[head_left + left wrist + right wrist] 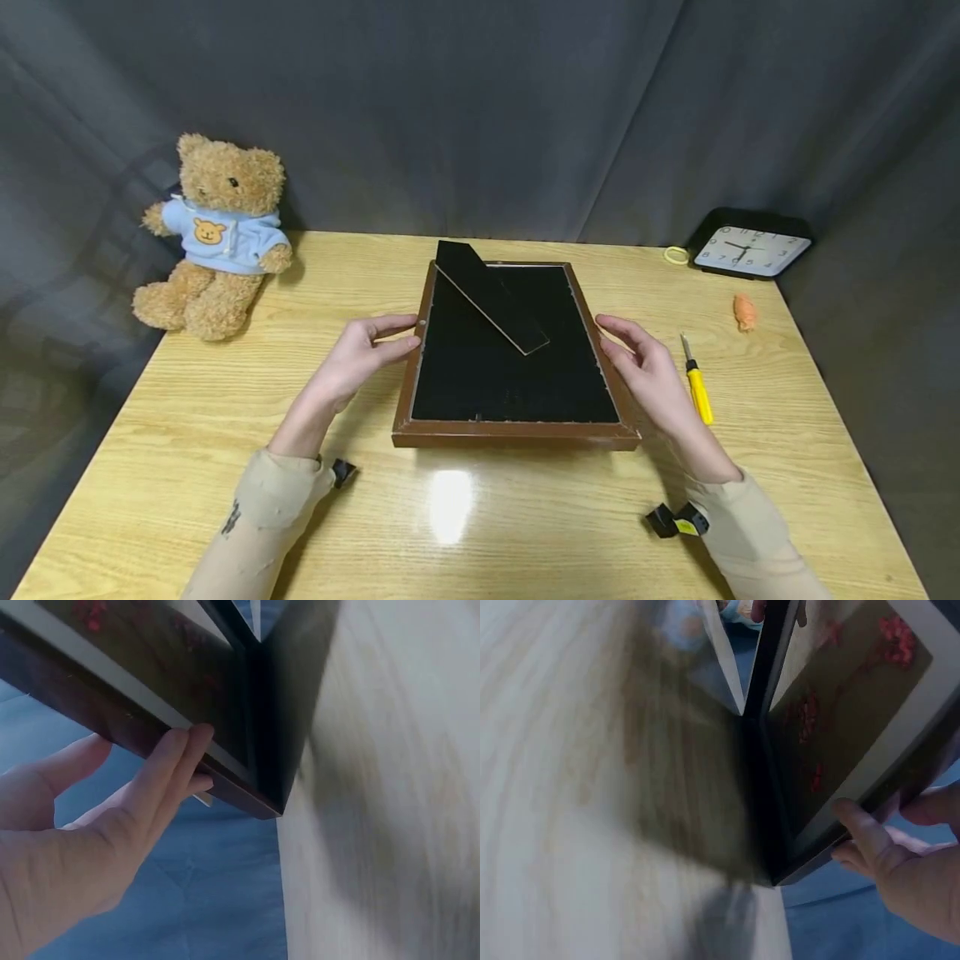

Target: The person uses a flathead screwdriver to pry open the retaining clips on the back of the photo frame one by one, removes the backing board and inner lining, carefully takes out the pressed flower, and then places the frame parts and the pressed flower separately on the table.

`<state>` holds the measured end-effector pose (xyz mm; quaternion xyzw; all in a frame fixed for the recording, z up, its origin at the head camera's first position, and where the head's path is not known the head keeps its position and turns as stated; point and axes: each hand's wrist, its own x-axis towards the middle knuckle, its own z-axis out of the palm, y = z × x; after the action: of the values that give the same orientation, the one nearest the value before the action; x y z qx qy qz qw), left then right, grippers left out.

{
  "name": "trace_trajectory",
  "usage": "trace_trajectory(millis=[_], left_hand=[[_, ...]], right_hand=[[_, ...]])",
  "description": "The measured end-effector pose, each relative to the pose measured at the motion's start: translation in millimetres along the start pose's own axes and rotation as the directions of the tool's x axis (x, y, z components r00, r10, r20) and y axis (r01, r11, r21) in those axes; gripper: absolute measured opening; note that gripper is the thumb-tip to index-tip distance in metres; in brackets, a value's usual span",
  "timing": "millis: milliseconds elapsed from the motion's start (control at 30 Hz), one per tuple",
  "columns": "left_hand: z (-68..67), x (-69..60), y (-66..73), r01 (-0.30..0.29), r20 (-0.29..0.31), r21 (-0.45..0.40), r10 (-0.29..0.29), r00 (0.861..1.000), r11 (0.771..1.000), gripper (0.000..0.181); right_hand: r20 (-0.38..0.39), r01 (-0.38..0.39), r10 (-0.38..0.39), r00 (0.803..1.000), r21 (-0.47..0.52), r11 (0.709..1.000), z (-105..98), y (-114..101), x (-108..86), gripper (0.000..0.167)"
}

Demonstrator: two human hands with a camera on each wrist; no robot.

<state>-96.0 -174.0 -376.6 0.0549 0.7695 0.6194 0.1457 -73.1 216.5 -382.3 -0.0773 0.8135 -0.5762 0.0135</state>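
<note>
A brown picture frame is tilted over the table, its black backing facing up. The black easel leg lies slantwise across that backing. My left hand grips the left side of the frame, thumb and fingers on its rim. On the opposite side my right hand holds the rim in the same way. In the right wrist view, the front of the picture shows red blossoms inside a pale border. One edge of the frame appears to touch the tabletop in both wrist views.
A teddy bear in a blue top sits at the back left. On the right lie a yellow-handled screwdriver, an orange object, a yellow ring and a black clock. Dark curtains hang behind the wooden table.
</note>
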Motion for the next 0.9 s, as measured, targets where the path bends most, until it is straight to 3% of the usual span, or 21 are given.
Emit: trace_trajectory(millis=[233, 567, 900], left_hand=[[3.0, 3.8, -3.9, 0.002, 0.051, 0.043, -0.004, 0.999, 0.999, 0.051], [7.3, 3.0, -6.9, 0.05, 0.077, -0.014, -0.049, 0.996, 0.999, 0.06], [12.8, 2.6, -13.2, 0.059, 0.084, 0.062, -0.064, 0.994, 0.996, 0.063]], right_hand=[[0.104, -0.091, 0.095, 0.99, -0.042, 0.995, -2, 6, -1.6, 0.049], [0.149, -0.126, 0.128, 0.98, -0.028, 0.992, -1, 13, -1.9, 0.052], [0.187, -0.147, 0.136, 0.973, 0.042, 0.988, 8, 20, -8.6, 0.053]])
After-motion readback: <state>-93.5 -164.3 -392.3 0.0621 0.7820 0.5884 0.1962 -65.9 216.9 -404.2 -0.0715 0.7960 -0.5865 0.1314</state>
